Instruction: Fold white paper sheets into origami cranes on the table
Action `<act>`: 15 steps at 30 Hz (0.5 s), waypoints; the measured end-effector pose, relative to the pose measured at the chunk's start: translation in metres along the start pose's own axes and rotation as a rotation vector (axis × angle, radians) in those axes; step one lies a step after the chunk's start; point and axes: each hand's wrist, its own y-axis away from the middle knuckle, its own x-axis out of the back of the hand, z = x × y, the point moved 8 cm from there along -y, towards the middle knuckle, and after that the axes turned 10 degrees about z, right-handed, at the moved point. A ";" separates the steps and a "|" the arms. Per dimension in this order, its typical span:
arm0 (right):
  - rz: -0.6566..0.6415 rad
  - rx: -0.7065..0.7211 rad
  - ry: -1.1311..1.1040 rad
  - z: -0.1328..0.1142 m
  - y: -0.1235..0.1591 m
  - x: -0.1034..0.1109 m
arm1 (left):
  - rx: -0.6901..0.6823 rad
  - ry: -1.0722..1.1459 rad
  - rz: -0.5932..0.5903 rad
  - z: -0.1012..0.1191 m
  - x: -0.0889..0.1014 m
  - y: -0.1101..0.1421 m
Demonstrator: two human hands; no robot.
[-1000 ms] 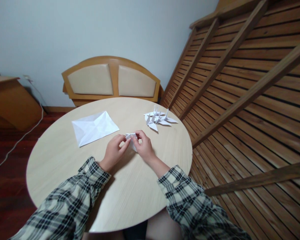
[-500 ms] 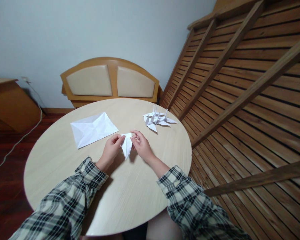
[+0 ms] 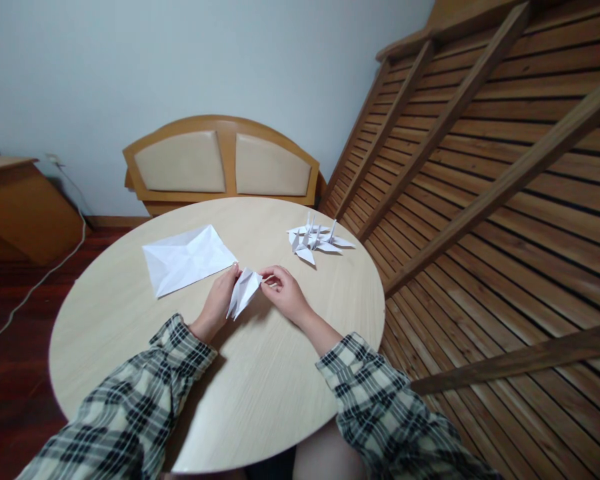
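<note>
A small folded piece of white paper (image 3: pixel 245 292) is held above the table, tilted, its points toward me and its layers parted a little. My left hand (image 3: pixel 221 296) is closed on its left edge, with the thumb up at the top. At the paper's upper right corner, the fingertips of my right hand (image 3: pixel 283 291) are pinched together on it. Beyond my left hand lies a flat, creased sheet of white paper (image 3: pixel 187 260). Several white paper cranes (image 3: pixel 316 241) stand bunched together past my right hand.
Everything rests on a round, pale wooden table (image 3: pixel 270 400). Behind it stands a wooden headboard (image 3: pixel 229 160) with cream panels against the wall. A large slatted wooden frame (image 3: pixel 480 200) leans along the right side. On the left, a cable (image 3: pixel 40 283) runs over the floor beside a wooden desk (image 3: pixel 20 213).
The folded paper has turned from facing me squarely to a slant, and its layers have opened a little. My left hand has shifted its hold along its side.
</note>
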 end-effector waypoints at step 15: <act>0.233 -0.397 -0.367 0.039 -0.011 0.017 | -0.067 -0.127 -0.325 0.005 -0.026 0.016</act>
